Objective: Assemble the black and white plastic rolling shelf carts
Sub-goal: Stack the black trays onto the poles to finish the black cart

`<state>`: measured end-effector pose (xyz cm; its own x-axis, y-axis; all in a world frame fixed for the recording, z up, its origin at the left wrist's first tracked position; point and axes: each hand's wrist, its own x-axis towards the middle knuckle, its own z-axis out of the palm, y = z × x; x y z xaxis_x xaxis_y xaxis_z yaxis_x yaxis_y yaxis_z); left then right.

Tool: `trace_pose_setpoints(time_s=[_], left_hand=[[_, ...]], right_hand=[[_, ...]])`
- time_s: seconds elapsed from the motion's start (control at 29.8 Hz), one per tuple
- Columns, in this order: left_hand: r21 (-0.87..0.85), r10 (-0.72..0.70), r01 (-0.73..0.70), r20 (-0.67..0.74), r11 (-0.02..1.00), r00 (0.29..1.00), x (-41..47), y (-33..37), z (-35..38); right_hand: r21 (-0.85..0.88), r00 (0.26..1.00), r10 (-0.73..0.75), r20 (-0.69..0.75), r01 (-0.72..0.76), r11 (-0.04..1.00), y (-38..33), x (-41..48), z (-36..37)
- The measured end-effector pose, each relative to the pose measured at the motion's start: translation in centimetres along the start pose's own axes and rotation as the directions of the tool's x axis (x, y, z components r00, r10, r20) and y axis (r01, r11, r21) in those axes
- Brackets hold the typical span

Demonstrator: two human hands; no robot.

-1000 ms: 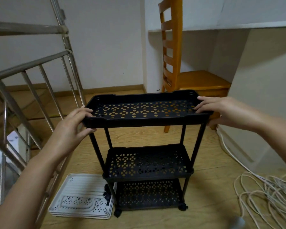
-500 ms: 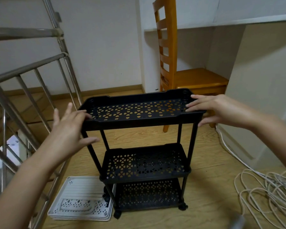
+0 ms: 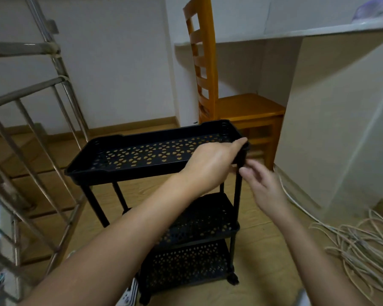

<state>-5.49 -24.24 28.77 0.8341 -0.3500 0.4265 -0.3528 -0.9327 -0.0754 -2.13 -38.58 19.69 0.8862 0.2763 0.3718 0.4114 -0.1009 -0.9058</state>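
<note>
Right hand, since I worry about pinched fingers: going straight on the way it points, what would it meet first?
Most likely the black cart's front right post, just below the top tray corner that the left hand grips. The right hand looks almost on it, though motion blur leaves depth unclear.

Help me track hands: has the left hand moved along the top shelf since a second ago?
Yes. The left hand crossed the top shelf from left end to grip its right front corner.
</note>
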Motion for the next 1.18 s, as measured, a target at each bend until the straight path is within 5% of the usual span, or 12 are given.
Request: trace_pose_setpoints(time_s=[0.17,0.67,0.97,1.18], left_hand=[[-0.065,-0.073,0.071,-0.026,0.995,0.997,0.5,-0.7,0.6],[-0.063,-0.004,0.006,0.027,0.998,1.000,1.0,-2.1,1.0],[-0.078,-0.037,0.040,0.042,0.996,0.998,0.5,-1.4,0.7],[-0.032,-0.024,0.030,0.177,0.999,0.984,0.3,-1.9,-0.1]], right_hand=[[0.153,0.991,-0.014,-0.129,0.034,0.988,1.7,-0.5,3.3],[0.382,0.981,0.012,-0.194,0.064,0.922,2.3,1.2,5.1],[0.306,0.982,-0.034,-0.184,0.090,0.948,2.3,0.8,4.7],[0.049,0.956,-0.072,-0.284,0.089,0.995,1.1,0.3,4.1]])
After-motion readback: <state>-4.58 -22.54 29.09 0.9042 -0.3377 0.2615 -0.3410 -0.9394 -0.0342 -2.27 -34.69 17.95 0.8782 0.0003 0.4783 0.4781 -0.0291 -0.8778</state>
